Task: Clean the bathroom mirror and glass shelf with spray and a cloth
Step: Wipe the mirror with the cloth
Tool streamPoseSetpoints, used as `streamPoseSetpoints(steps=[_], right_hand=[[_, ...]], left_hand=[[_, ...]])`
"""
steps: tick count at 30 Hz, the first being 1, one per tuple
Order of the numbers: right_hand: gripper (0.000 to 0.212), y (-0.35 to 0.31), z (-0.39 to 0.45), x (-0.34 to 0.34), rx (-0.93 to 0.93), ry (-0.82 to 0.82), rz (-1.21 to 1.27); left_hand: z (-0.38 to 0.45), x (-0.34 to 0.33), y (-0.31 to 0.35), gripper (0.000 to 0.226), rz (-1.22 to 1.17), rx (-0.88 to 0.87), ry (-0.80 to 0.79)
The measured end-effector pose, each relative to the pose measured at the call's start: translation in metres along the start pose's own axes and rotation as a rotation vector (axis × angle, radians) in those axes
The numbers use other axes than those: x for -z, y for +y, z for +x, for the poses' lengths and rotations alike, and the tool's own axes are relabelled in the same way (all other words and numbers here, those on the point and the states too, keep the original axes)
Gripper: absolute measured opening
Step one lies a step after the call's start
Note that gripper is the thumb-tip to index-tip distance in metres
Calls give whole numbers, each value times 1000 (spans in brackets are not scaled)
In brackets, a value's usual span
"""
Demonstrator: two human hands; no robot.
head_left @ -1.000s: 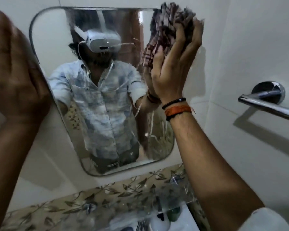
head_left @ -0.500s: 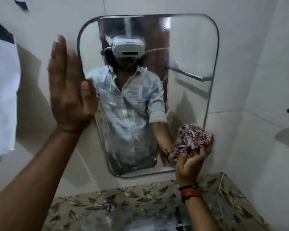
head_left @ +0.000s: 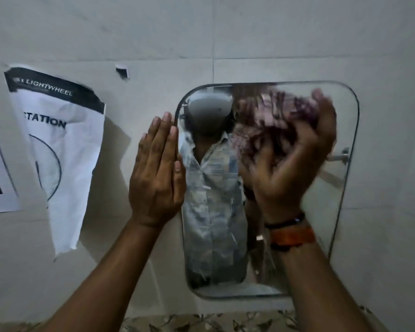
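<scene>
Mirror (head_left: 340, 130) glass, fixed to the tiled wall (head_left: 225, 39), is mid-wipe. A person's left hand (head_left: 157, 173), fingers straight and together, lies flat at its left edge, seemingly bracing. The right hand (head_left: 295, 168), blurred, grips a bunched checked cloth (head_left: 280, 116) against the upper glass. Streaks low down suggest the wipe must descend next; the shelf step appears to wait.
</scene>
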State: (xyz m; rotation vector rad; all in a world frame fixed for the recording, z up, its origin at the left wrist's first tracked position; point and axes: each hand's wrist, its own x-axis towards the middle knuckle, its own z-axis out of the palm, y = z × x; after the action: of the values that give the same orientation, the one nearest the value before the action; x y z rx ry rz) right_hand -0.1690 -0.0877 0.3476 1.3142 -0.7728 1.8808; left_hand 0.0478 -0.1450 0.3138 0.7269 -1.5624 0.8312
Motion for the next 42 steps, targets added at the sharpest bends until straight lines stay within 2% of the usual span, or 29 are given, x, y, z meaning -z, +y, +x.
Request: streamPoseSetpoints(steps=[3,5,10,16,19,22,24,27,29,31,33,35,38,42], right_hand=[[38,-5,52,-40,65,4,-98],[41,-16,73,-60,70,-47,-111],[46,-27,38,-80,113,-258,-200],[46,-42,-50,-70,230,-424,-120],[37,-39,-102,-53,178,-443,-88],[29,-29,-168,-27,177,-445,-89],[30,-23,-223,-4,208,-516,-70],[31,-14,-301,32,338,-711,-50],[42,-6,-330,50,432,-822,-38],[47,0,-334,58,480,-857,-16],[41,0,-322,60,481,-826,12],[27,-11,-298,57,389,-755,42],[9,-28,-230,42,309,-499,53],[8,-32,-103,-5,342,-148,-44]], left_hand=[[7,7,0,59,-40,-11,-53],[6,7,1,59,-36,-5,-35],[4,5,-4,58,-36,35,-13],[-3,2,-7,53,-129,84,43],[-7,2,-10,39,-251,96,61],[-12,3,-9,36,-355,133,68],[-13,2,-10,34,-354,127,71],[-12,-1,-13,35,-296,89,73],[-12,-3,-14,39,-248,77,65],[-10,-3,-14,42,-225,69,57],[-8,-3,-13,44,-222,70,51],[-8,-2,-13,44,-232,81,45],[-8,0,-11,46,-224,89,44],[-9,3,-10,44,-232,87,41]])
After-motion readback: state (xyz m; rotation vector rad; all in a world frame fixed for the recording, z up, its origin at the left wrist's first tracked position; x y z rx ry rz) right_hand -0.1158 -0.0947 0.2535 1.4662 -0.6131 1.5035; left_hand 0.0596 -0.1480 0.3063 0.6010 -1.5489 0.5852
